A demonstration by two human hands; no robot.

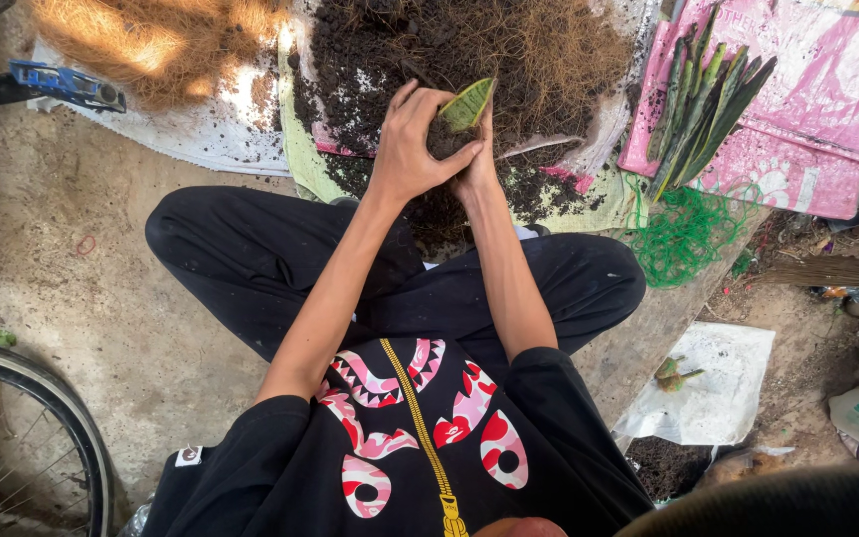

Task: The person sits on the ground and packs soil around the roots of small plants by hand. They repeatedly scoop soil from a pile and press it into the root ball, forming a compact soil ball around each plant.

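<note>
I sit cross-legged on the ground in black trousers and a black top. Both hands meet over a lump of dark soil [445, 139] packed around the base of a short green leaf cutting [469, 102]. My left hand [412, 142] cups the lump from the left, fingers wrapped over it. My right hand [479, 159] presses the lump from the right and is mostly hidden behind the left. The leaf tip sticks up between the two hands.
A heap of dark soil mixed with brown fibre [469, 50] lies on sacks ahead. A bundle of long green leaves [703, 99] rests on a pink sack [827, 109], with green netting [688, 234] below. A bicycle wheel [42, 418] is at left, a pedal [67, 85] upper left.
</note>
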